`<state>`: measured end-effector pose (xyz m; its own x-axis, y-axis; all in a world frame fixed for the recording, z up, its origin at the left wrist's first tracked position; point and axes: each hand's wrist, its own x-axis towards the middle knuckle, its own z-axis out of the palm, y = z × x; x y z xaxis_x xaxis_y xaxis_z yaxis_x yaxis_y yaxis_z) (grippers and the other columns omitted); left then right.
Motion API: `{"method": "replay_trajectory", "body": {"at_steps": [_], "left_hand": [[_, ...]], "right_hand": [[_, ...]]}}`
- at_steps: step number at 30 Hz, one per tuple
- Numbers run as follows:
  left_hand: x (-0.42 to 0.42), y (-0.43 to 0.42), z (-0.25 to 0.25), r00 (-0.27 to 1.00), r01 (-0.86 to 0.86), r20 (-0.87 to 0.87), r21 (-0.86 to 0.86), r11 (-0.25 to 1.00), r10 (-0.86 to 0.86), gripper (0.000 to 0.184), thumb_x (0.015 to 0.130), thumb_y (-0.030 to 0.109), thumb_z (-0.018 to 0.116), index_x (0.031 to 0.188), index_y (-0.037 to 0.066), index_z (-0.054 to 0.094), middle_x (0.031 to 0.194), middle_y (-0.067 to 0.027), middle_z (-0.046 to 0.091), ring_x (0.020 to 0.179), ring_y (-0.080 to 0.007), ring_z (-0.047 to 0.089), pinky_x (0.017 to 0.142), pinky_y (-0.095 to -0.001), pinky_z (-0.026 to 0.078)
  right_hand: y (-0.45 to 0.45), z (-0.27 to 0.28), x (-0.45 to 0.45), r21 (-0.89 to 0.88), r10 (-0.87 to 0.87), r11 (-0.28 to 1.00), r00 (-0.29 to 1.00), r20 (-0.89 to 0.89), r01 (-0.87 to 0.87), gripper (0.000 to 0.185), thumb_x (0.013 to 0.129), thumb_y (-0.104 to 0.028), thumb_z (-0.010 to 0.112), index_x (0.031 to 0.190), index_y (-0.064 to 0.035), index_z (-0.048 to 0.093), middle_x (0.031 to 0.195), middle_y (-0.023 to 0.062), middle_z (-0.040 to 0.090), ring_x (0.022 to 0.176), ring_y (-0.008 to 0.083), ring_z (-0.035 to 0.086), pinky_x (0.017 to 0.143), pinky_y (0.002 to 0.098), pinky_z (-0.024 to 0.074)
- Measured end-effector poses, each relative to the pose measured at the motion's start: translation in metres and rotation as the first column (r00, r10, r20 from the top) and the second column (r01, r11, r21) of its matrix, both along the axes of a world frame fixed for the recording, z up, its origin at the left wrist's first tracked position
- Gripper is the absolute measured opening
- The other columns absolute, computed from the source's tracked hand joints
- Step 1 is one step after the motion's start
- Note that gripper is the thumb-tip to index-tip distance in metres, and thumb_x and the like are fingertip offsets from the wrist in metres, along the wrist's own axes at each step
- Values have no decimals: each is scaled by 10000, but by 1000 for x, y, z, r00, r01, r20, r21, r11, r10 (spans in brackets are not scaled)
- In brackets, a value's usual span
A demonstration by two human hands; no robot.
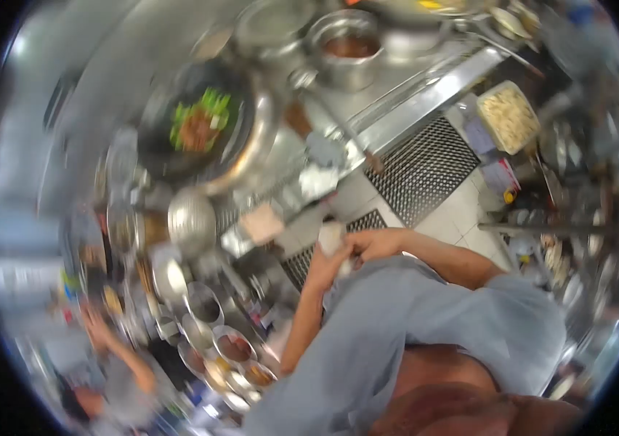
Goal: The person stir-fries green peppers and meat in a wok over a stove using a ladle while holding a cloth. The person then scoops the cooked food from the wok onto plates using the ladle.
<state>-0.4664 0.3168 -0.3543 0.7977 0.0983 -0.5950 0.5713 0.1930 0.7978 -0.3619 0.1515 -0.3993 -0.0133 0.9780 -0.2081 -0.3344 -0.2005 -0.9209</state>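
Left hand [329, 266] closed around a pale item [330, 237], apparently mid-handling; right hand [380, 243] beside it, grip too blurred to tell; wok [155, 134] ahead holds greens [214, 101]

You can't read any text, label, brand, number or sign here; nothing legible shows in your view.

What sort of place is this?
Likely a commercial kitchen: a big wok holding greens, a metal pot of reddish-brown liquid, and clustered round containers.
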Motion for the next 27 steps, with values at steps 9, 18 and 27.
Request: {"method": "replay_trajectory", "body": {"at_steps": [9,18,27], "left_hand": [[42,127,-30,985,-63,119,922,383,-123,738,698,164,720,1348,67,384,1211,-234,475,1052,-425,515,903,-484,435],[32,138,-65,980,124,-122,992,-1,-160,907,688,319,769,1421,81,293,1296,-293,363,1132,-448,434,918,-515,416],[50,134,-16,932,347,-311,913,213,-186,925,688,404,762,1428,63,324,1423,-320,304,1319,-449,300,1053,-529,305]], "right_hand": [[27,-6,126,-49,-101,403,98,990,914,335,847,-160,519,1159,-41,535,992,238,542,948,395,574,763,481,490],[-3,-4,191,-217,-338,404,366,867,889,333,894,-247,514,1111,4,541,866,224,601,767,292,627,660,414,510],[62,74,261,-42,-585,579,450,675,814,418,878,-299,530,1050,82,538,856,215,636,767,278,614,660,409,490]]}}
